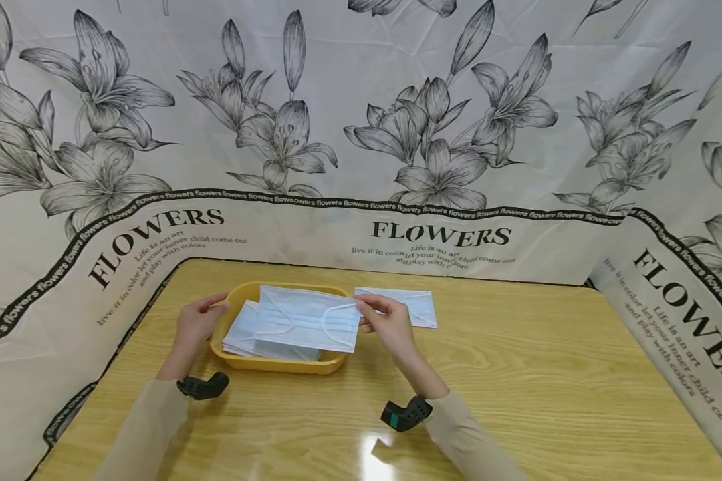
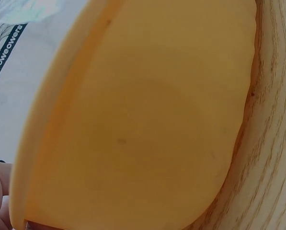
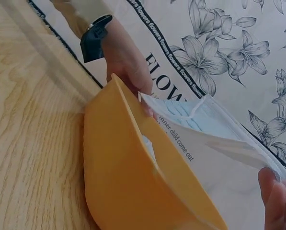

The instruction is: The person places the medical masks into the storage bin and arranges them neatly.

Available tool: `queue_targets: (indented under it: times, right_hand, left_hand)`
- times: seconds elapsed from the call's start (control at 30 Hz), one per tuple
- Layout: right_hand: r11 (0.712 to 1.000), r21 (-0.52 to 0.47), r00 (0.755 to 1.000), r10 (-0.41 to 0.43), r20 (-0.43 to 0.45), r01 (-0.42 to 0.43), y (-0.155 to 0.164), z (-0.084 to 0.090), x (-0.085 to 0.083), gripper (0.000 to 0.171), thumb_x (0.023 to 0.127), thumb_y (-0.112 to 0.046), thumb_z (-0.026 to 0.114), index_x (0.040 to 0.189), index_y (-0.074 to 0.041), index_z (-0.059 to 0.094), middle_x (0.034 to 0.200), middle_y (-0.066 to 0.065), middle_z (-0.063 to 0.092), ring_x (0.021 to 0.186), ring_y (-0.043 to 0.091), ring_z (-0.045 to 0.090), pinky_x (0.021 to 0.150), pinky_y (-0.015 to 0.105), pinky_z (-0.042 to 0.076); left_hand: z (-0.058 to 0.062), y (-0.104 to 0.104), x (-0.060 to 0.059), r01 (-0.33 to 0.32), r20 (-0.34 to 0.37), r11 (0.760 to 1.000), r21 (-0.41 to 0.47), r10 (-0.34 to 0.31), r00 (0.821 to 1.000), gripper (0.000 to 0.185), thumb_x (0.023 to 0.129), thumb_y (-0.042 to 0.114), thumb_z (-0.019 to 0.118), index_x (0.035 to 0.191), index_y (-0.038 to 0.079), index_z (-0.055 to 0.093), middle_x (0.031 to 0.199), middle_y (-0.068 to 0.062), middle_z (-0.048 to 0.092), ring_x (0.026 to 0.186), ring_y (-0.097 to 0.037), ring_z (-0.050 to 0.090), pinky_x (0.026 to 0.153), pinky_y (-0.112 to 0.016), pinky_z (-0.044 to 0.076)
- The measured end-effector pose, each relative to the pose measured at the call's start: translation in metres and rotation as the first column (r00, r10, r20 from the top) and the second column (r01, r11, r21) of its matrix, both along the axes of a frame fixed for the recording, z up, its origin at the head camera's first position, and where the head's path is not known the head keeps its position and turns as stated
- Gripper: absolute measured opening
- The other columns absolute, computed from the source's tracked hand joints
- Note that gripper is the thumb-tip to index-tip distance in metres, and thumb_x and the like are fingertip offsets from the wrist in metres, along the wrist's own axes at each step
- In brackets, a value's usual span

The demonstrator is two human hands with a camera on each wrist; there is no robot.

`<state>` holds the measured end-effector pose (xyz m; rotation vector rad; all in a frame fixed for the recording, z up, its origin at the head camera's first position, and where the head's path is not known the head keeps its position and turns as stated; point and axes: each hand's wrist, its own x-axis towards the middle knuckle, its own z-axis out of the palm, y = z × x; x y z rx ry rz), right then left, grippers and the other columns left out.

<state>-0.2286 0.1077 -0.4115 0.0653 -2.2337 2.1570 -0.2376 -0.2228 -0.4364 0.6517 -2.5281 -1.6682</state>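
My right hand [image 1: 391,325] pinches a light blue face mask [image 1: 307,319] by its right edge, between thumb and fingers. In the head view this mask hangs over a yellow plastic basket [image 1: 265,365], its white ear loops facing up. My left hand [image 1: 196,325] grips the basket's left rim; in the right wrist view some of its fingers [image 3: 149,111] reach inside. Several more face masks [image 1: 238,337] lie stacked in the basket, partly hidden under the held one. The basket wall [image 2: 143,120] fills most of the left wrist view.
Another blue mask [image 1: 422,308] lies flat on the wooden table [image 1: 517,374], right of the basket and partly behind my right hand. A white cloth printed with flowers [image 1: 289,240] hangs along the table's back and sides. Black cameras [image 1: 406,413] sit on both wrists.
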Motion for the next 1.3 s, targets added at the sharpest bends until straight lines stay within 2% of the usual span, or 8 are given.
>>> queue_targets:
  times: [0.27,0.43,0.6,0.73,0.9,1.1,1.3]
  right_hand:
    - [1.0,-0.018,0.999,0.026,0.03,-0.025,-0.01,0.001,-0.001,0.021,0.09,-0.003,0.064,0.108,0.007,0.069,0.097,0.018,0.072,0.058,0.005,0.061,0.055,0.019,0.051]
    - [0.999,-0.005,0.998,0.049,0.031,-0.049,-0.018,-0.002,-0.002,0.02,0.09,-0.003,0.064,0.107,0.007,0.069,0.092,0.016,0.071,0.058,0.005,0.061,0.055,0.02,0.052]
    - [0.997,0.012,0.996,0.073,0.055,-0.074,-0.024,-0.006,0.0,0.019,0.09,-0.003,0.064,0.106,0.007,0.07,0.085,0.012,0.071,0.058,0.005,0.061,0.055,0.019,0.051]
    - [0.997,0.015,0.995,0.081,0.058,-0.082,-0.028,-0.007,0.002,0.019,0.09,-0.003,0.064,0.106,0.007,0.07,0.085,0.014,0.071,0.058,0.005,0.061,0.054,0.018,0.051]
    - [0.994,0.038,0.994,0.099,0.044,-0.101,-0.035,-0.008,0.0,0.022,0.091,-0.004,0.064,0.108,0.007,0.069,0.088,0.019,0.071,0.059,0.005,0.062,0.056,0.02,0.053]
    - [0.992,0.053,0.992,0.115,0.043,-0.118,-0.041,-0.014,-0.003,0.022,0.091,-0.004,0.064,0.109,0.005,0.07,0.091,0.022,0.071,0.062,0.008,0.065,0.06,0.029,0.057]
    - [0.991,0.063,0.992,0.116,0.041,-0.119,-0.046,-0.017,-0.003,0.02,0.09,-0.003,0.064,0.108,0.004,0.07,0.092,0.022,0.071,0.067,0.018,0.069,0.059,0.025,0.056]
  left_hand:
    - [0.0,0.002,-0.002,0.006,0.004,1.0,-0.023,-0.006,1.0,0.042,0.095,0.026,0.059,0.132,0.007,0.058,0.104,-0.012,0.063,0.051,-0.006,0.041,0.046,-0.023,0.037]
    - [0.0,0.002,-0.002,0.01,-0.003,1.0,-0.023,-0.01,1.0,0.042,0.096,0.026,0.058,0.133,0.007,0.058,0.114,-0.017,0.062,0.056,-0.005,0.044,0.047,-0.022,0.037]
    - [-0.001,0.003,0.0,0.015,0.005,0.999,-0.05,-0.015,1.0,0.041,0.096,0.026,0.057,0.132,0.007,0.058,0.109,-0.014,0.061,0.064,-0.008,0.047,0.05,-0.022,0.04]
    - [-0.001,0.004,0.002,0.015,0.004,0.998,-0.058,-0.015,1.0,0.041,0.096,0.025,0.057,0.132,0.006,0.059,0.112,-0.016,0.061,0.073,-0.011,0.05,0.052,-0.022,0.041]
    - [0.002,0.005,0.003,0.003,0.005,0.999,-0.053,-0.003,1.0,0.041,0.096,0.024,0.056,0.132,0.007,0.058,0.12,-0.02,0.061,0.072,-0.012,0.05,0.051,-0.022,0.04]
    - [0.004,0.004,0.003,0.003,0.009,0.999,-0.053,-0.002,1.0,0.041,0.096,0.025,0.056,0.133,0.007,0.058,0.122,-0.021,0.061,0.078,-0.012,0.052,0.052,-0.022,0.041]
    - [0.004,0.004,0.004,0.001,-0.007,0.998,-0.065,-0.001,1.0,0.04,0.095,0.024,0.058,0.131,0.006,0.06,0.111,-0.016,0.062,0.08,-0.012,0.053,0.057,-0.02,0.043]
